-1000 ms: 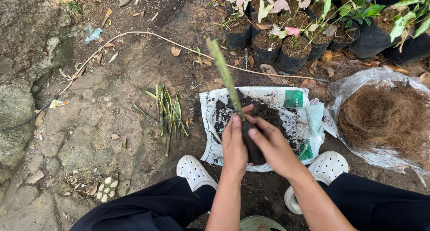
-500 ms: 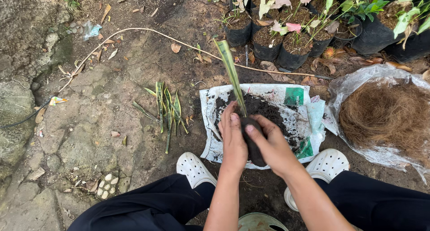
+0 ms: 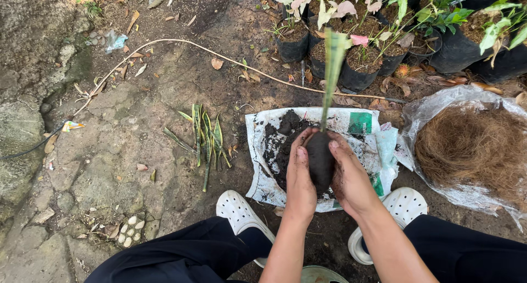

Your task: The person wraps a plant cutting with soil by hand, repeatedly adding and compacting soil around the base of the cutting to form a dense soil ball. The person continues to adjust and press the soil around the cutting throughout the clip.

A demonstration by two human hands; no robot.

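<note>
Both hands, left hand [image 3: 301, 176] and right hand [image 3: 349, 178], cup a dark soil ball [image 3: 320, 161] around a snake plant cutting [image 3: 331, 74], above the soil-strewn plastic sack [image 3: 362, 124]. Uneven squeezing could crumble the ball or tilt the leaf.

My left hand [image 3: 301, 176] and right hand [image 3: 348, 176] are cupped around a dark soil ball [image 3: 320, 161], its long green leaf [image 3: 331, 80] rising straight in front and blocking any reach directly ahead. To my left, bare ground lies open as far as the cut leaves [image 3: 204, 136]. On my right the plastic sheet of brown fibre [image 3: 472, 146] crowds close. Beyond, black nursery pots [image 3: 357, 74] wall off the far side; the thin hose [image 3: 181, 44] may lie flat enough to pass over.
</note>
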